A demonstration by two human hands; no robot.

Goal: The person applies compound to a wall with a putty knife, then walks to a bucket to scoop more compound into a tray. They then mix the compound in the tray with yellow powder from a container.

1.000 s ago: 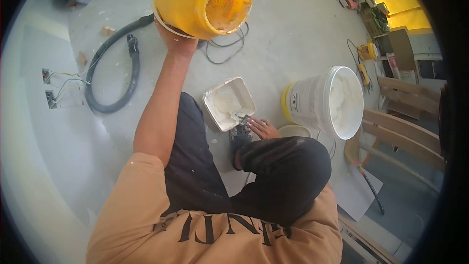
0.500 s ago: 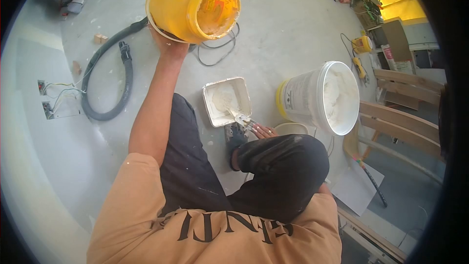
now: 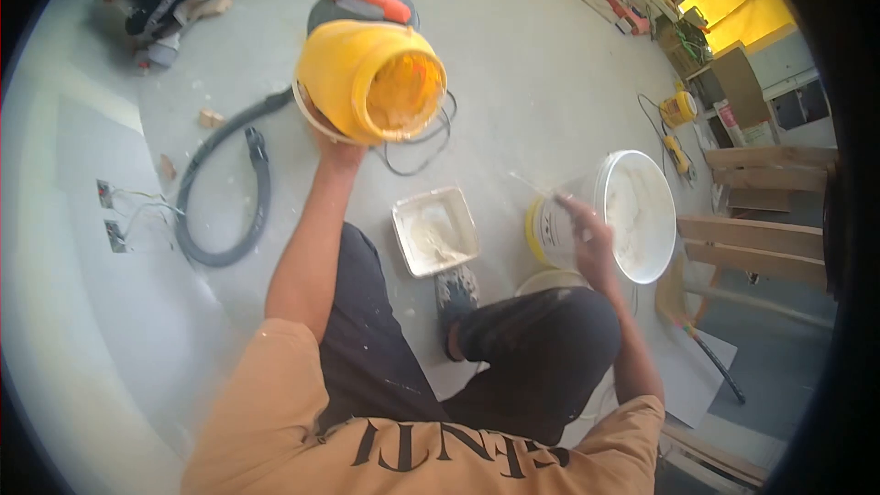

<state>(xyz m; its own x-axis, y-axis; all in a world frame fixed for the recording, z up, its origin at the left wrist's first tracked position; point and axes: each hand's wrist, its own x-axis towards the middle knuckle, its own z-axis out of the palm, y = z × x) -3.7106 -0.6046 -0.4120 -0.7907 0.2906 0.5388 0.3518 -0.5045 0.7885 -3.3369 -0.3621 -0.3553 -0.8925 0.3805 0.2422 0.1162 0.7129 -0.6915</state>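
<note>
My left hand [image 3: 330, 139] is wrapped around the side of a yellow bucket [image 3: 335, 73], holding it tilted with its mouth toward me; orange and whitish residue coats the inside. My right hand [image 3: 591, 238], blurred, grips a thin tool that looks like a putty knife [image 3: 532, 185], its tip pointing left. Behind that hand, a large white bucket [image 3: 550, 231] with a yellow base leans toward the right, full of white compound [image 3: 634, 211]. Between my hands, a square white tray [image 3: 401, 243] with wet white paste [image 3: 438, 236] rests on the floor by my shoe [image 3: 456, 293].
A grey vacuum hose [image 3: 186, 211] curls on the left, near wall wires [image 3: 137, 191]. A vacuum with a red handle [image 3: 367, 0] stands beyond the yellow bucket. Another person [image 3: 170, 0] is at upper left. Wooden slats [image 3: 761, 234] and a yellow power tool [image 3: 676, 154] are on the right.
My right hand has lifted the putty knife out of the tray and moved right, in front of the white bucket. My left hand still holds the yellow bucket; the view has shifted.
</note>
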